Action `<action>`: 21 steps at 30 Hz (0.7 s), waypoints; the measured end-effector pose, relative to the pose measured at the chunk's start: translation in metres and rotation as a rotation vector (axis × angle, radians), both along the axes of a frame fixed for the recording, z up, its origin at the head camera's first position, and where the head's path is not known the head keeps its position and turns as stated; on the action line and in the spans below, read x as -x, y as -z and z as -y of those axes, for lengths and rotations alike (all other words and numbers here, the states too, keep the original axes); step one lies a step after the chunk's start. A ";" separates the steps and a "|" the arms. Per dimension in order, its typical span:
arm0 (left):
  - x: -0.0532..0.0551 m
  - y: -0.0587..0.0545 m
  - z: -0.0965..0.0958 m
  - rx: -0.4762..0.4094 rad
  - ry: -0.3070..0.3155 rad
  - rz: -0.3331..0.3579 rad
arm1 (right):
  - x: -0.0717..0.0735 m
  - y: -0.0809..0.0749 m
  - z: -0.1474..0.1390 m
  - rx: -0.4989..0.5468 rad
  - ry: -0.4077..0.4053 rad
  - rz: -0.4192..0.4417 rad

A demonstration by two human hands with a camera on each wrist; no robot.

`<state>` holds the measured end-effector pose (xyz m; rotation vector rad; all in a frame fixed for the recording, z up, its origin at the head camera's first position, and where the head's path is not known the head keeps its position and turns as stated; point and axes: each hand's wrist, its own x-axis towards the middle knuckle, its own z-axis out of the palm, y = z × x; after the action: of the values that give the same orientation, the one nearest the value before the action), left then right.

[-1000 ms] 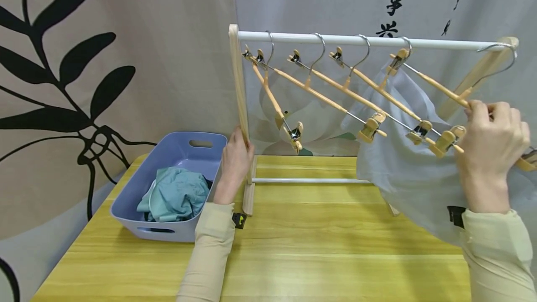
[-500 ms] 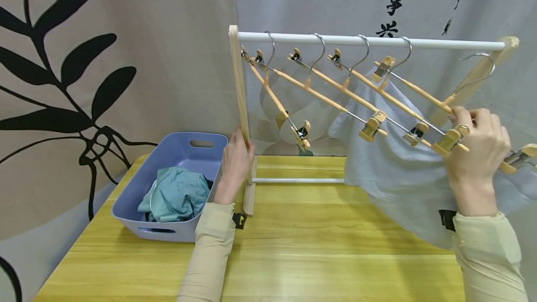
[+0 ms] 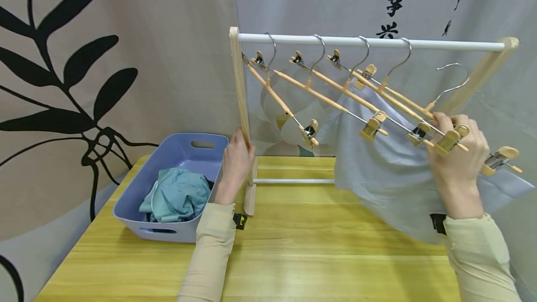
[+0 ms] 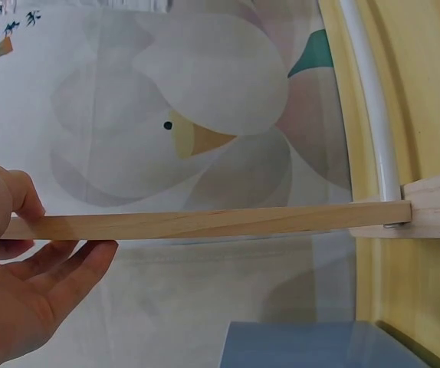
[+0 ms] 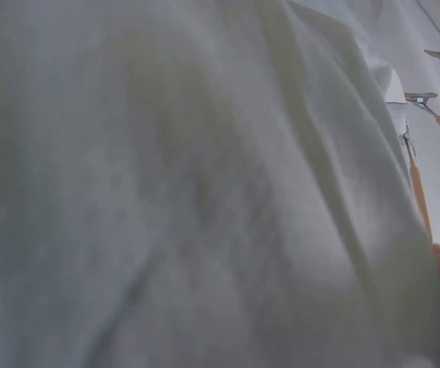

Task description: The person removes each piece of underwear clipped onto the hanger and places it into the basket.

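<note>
In the head view my right hand (image 3: 459, 167) holds a wooden clip hanger by its bar, near the neck (image 3: 431, 106). Its metal hook stands below the rail, apart from it. From the hanger's clips hangs a pale blue-grey cloth (image 3: 373, 171), which fills most of the right wrist view; its exact kind of garment cannot be told. At the left, my left hand (image 3: 236, 164) grips the upright post (image 3: 239, 87) of a small wooden clothes rack. The left wrist view shows thumb and fingers on opposite sides of that post (image 4: 205, 224).
Several bare clip hangers (image 3: 329, 98) hang from the white rail (image 3: 302, 39), their near ends overlapping the held hanger. A blue basket (image 3: 126, 206) with a crumpled teal cloth (image 3: 180, 195) stands left of the rack on the wooden table (image 3: 314, 264). A printed curtain hangs behind.
My right hand has moved left and slightly down with the hanger and cloth; the hook has come away from the rail's right end. The left hand keeps its hold.
</note>
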<state>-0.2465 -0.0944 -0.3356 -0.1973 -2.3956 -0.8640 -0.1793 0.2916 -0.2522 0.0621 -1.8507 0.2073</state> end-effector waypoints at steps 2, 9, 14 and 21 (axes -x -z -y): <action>0.000 0.001 0.000 -0.002 0.000 -0.004 | 0.000 0.002 0.002 -0.023 -0.007 0.006; 0.001 0.001 0.000 0.001 -0.002 -0.017 | 0.003 0.009 0.011 -0.047 -0.006 0.051; 0.000 0.000 0.000 0.006 -0.001 -0.017 | 0.006 0.015 0.019 -0.092 0.016 0.041; 0.002 0.001 0.000 0.007 -0.003 -0.021 | 0.010 0.023 0.027 -0.198 0.035 0.021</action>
<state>-0.2484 -0.0944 -0.3369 -0.2039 -2.3797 -0.8479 -0.1894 0.2643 -0.2753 0.1654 -1.8872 0.0000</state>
